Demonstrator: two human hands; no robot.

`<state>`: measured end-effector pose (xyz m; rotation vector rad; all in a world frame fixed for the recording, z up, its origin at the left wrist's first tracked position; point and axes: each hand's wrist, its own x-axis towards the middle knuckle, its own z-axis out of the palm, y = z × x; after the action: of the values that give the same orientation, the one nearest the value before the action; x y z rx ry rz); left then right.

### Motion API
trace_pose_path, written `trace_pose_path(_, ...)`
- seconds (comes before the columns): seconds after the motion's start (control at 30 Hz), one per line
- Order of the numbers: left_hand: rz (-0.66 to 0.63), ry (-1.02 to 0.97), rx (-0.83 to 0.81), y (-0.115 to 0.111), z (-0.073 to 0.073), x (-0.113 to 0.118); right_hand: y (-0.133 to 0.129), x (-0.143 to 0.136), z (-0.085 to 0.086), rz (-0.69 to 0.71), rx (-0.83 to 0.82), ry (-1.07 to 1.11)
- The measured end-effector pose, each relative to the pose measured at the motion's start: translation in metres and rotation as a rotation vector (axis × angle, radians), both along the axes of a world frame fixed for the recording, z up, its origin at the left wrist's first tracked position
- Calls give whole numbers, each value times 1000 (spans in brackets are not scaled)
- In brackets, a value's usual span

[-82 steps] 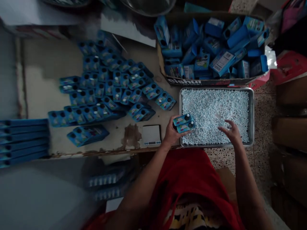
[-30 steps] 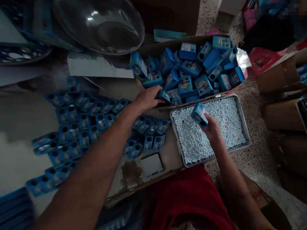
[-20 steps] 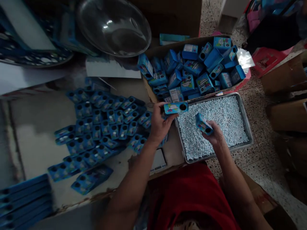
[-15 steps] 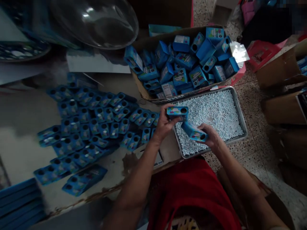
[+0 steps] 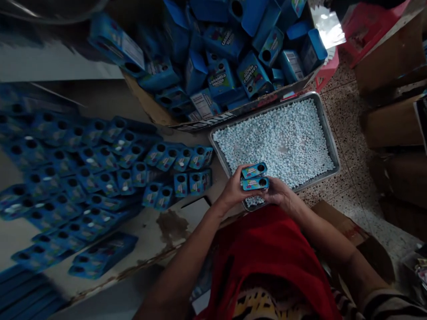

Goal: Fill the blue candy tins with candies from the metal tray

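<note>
Two small blue candy boxes (image 5: 255,184), each with a dark round hole at one end of its top, are held side by side above the near left corner of a metal tray (image 5: 334,158). My left hand (image 5: 232,189) is closed around their left side, thumb along the near one. From the right, my right hand (image 5: 279,192) grips their lower right part, its fingertips partly hidden behind the boxes. Small pale blue and white candy pellets (image 5: 276,138) fill the tray.
Many similar boxes stand in rows (image 5: 106,182) on the worn table (image 5: 147,235) at left. Beyond the tray, a cardboard carton (image 5: 150,106) is heaped with more blue boxes. Other cardboard boxes (image 5: 390,115) line the right side over a speckled floor (image 5: 347,115).
The two boxes, earlier apart with one in each hand, are now together side by side. Both hands have come together nearer my body, and the view has shifted closer.
</note>
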<state>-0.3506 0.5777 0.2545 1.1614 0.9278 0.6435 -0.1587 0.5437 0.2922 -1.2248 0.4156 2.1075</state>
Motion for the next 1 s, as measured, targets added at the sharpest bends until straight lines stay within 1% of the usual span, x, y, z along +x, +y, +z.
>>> trace_pose_path(0.07,9,-18,-65,4,-6,1,-4,5,2,34,-9,-50)
trace_pose_path(0.13,72,-18,-105,13,-8,-3,-4,14,9,107,-14,-111)
trace_pose_path(0.17,139,-13,-125,20,-8,-6,-1,21,13,178,20,-215)
trace_pose_path(0.2,223,-12,-153,28,-7,-10,6,28,15,265,91,-398)
trace_pose_path(0.23,311,-16,-188,36,-6,-15,18,36,15,358,208,-654)
trace_pose_path(0.27,385,-26,-225,45,-5,-20,33,45,13,451,366,-950)
trace_pose_path(0.3,430,-37,-260,52,-4,-24,52,52,7,542,555,-1264)
trace_pose_path(0.33,438,-45,-291,58,-3,-28,74,58,-1,616,751,-1500)
trace_pose_path(0.37,420,-51,-319,62,-4,-30,96,62,-11,723,928,-1619)
trace_pose_path(0.4,395,-53,-347,62,-4,-32,115,63,-23,853,1074,-1660)
trace_pose_path(0.43,373,-53,-376,59,-5,-33,131,62,-34,976,1183,-1668)
trace_pose_path(0.47,364,-54,-406,52,-6,-34,141,59,-44,1077,1244,-1663)
trace_pose_path(0.5,370,-55,-433,43,-7,-34,144,54,-51,1159,1270,-1652)
trace_pose_path(0.53,386,-58,-452,32,-8,-35,140,50,-55,1218,1271,-1642)
trace_pose_path(0.6,418,-69,-472,7,-8,-35,117,47,-54,1274,1251,-1620)
trace_pose_path(0.63,422,-78,-480,-5,-9,-35,101,50,-50,1263,1247,-1605)
trace_pose_path(0.67,414,-94,-491,-16,-9,-35,82,57,-44,1216,1243,-1602)
trace_pose_path(0.7,404,-113,-501,-26,-10,-33,64,68,-39,1130,1230,-1626)
trace_pose_path(0.73,403,-136,-505,-35,-11,-29,47,83,-36,1013,1197,-1675)
trace_pose_path(0.8,423,-180,-498,-47,-15,-16,18,114,-35,736,1037,-1866)
trace_pose_path(0.83,431,-202,-492,-51,-18,-7,7,127,-39,636,935,-1951)
trace_pose_path(0.87,438,-222,-486,-53,-22,3,-1,136,-46,567,847,-2011)
trace_pose_path(0.9,444,-245,-480,-54,-26,14,-7,140,-54,530,786,-2040)
trace_pose_path(0.93,444,-272,-476,-54,-29,25,-12,139,-62,510,755,-2039)
trace_pose_path(1.0,450,-332,-449,-50,-35,46,-18,123,-76,474,769,-1973)
